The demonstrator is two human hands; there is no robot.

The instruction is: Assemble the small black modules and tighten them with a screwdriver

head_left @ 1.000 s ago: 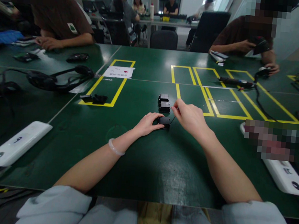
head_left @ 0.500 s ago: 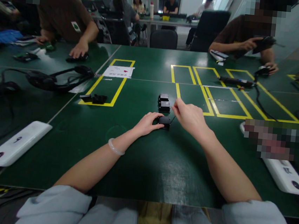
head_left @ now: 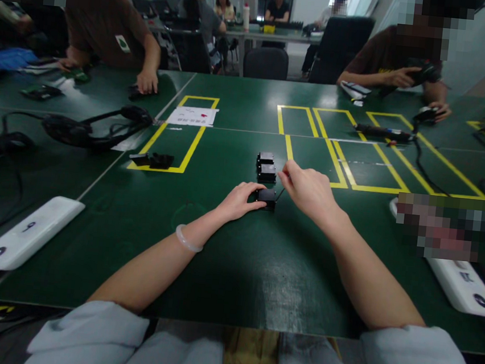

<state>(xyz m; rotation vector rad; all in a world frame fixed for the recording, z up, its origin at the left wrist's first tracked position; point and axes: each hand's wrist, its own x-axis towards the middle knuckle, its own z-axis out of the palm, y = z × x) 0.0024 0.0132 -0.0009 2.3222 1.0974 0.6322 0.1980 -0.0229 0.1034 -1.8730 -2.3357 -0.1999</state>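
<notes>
On the green table, a small black box-shaped block [head_left: 266, 196] sits between the thumb and fingers of my left hand [head_left: 238, 200], which grips it from its left side. My right hand [head_left: 309, 191] is closed around a thin dark rod-like tool [head_left: 280, 195]. The tool slants down to the right side of that block; its handle end is hidden in my fingers, and its exact contact with the block is too small to make out. Just beyond stand two similar black blocks [head_left: 266, 171], one behind the other, close to my right fingertips.
White power-bank-like packs lie left [head_left: 29, 234] and right [head_left: 464, 283]. Yellow tape outlines [head_left: 194, 149] mark the table. Small black parts [head_left: 152, 160], a black headset-like frame [head_left: 95, 128] and a paper label [head_left: 192, 116] lie left. Co-workers sit across; cables run along the right.
My two hands, the block and the tool hold nearly the same position. Across the table, the left co-worker's hand has shifted right with a dark object, and the right co-worker's raised hand has lowered slightly.
</notes>
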